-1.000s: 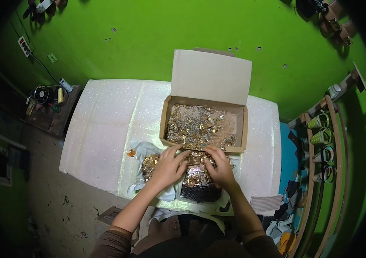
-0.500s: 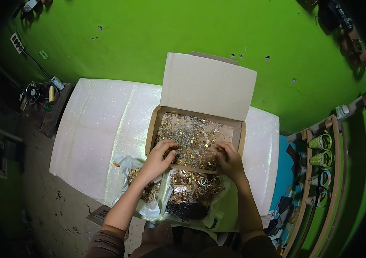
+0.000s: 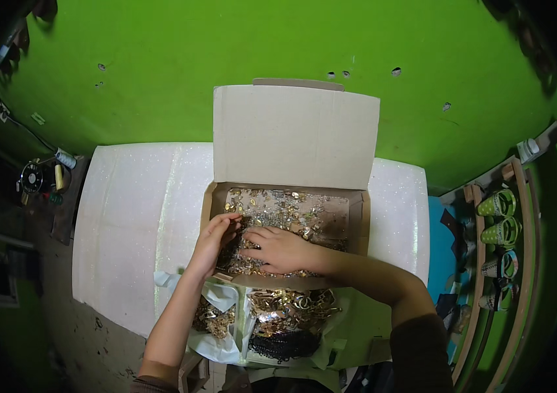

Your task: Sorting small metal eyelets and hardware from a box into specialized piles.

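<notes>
Since half a second ago, the right hand [image 3: 282,250] has swept across from the right side of the open cardboard box [image 3: 278,283] to its left half, while the left hand [image 3: 215,239] has shifted to the box's left wall. The small gold and silver metal pieces [image 3: 295,209] lie loose on the box floor, under and around the right hand's fingers and beyond both hands toward the back wall. The right hand is palm down, fingers spread and unclenched; the left is loosely cupped on edge, and I cannot tell whether it holds any pieces. Just in front of the box, on the white-covered counter [image 3: 131,223], sit a white plastic bag [image 3: 225,350] of gold pieces and a black beaded bundle [image 3: 285,344].
</notes>
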Tool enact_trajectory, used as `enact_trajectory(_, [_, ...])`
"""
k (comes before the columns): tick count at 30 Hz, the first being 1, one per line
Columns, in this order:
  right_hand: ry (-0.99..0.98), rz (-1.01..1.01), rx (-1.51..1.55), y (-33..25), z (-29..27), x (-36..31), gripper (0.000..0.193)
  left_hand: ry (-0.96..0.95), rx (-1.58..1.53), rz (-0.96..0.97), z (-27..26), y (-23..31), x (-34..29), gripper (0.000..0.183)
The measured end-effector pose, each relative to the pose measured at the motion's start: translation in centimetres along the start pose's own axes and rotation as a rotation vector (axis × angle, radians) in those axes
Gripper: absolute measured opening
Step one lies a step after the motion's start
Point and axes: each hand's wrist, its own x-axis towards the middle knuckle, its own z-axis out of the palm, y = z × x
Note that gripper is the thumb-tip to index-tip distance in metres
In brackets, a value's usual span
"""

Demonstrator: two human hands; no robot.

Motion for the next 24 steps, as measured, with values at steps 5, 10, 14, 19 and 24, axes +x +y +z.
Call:
enact_trajectory(5, [-0.002, -0.111, -0.068, 0.4, 2.0, 1.5, 0.052, -0.063, -0.036, -0.004, 0.2, 0.3, 0.2, 0.030])
enact_trajectory(10, [-0.270, 0.009, -0.042, 0.4, 1.7, 2.6, 0.045, -0.094, -0.175, 0.036, -0.5, 0.4, -0.2, 0.033])
enact_trajectory(14, [-0.138, -0.025, -0.087, 1.2, 1.8, 1.7, 0.036, -0.132, -0.277, 0.068, -0.9, 0.3, -0.5, 0.035])
enact_trajectory(19, [-0.128, 0.045, -0.123, 2.0, 1.1, 0.0, 0.031, -0.118, -0.292, 0.080, -0.7, 0.2, -0.5, 0.035])
enact_trajectory(24, [-0.050, 0.099, -0.177, 0.7, 0.2, 0.8, 0.030, -0.113, -0.270, 0.096, -0.7, 0.1, -0.5, 0.036])
